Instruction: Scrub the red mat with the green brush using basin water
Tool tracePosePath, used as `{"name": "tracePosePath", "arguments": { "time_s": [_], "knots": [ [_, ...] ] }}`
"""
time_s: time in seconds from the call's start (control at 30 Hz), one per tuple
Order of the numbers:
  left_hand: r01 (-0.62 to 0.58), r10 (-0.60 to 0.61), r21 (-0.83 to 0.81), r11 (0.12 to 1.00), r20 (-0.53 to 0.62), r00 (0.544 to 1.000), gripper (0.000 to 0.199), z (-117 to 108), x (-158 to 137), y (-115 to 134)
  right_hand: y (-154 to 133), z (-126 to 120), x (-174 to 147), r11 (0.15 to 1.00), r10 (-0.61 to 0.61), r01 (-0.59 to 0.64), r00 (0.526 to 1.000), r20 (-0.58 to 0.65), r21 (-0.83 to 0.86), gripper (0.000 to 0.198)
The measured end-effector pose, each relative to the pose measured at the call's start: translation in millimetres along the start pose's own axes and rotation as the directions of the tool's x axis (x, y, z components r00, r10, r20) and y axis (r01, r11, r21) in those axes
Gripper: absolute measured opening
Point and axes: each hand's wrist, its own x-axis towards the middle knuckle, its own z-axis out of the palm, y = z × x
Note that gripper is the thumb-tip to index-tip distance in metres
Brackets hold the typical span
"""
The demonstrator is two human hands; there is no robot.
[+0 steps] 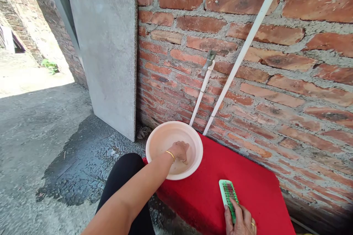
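My left hand [179,151] reaches down into a pale pink plastic basin [151,159] with cloudy water. Its fingers are bent and slightly apart, the thumb pointing down, and I see nothing held in them; the fingertips are partly hidden. A gold bangle circles that wrist. At the lower right, my right hand [240,220] grips a light green scrub brush [228,191], thumb on one side and fingers on the other. The brush lies bristles up on a bright red cloth-like surface [259,187]. The basin rests at the far left end of that surface.
A brick wall [248,99] runs behind. A tap [210,60] on a thin white pipe and a longer white pipe [245,49] stand against it. A grey slab [110,55] leans at left. The concrete floor [82,169] has a wet patch.
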Motion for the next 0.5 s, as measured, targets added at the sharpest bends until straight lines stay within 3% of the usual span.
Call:
{"name": "tracePosePath", "arguments": {
  "time_s": [0.5],
  "knots": [
    [-0.009,0.009,0.015,1.000,0.025,1.000,0.037,-2.6,-0.8,0.4,5.1,3.0,-1.6,1.000,0.004,-0.004,1.000,0.012,0.021,0.053]
  ]
}}
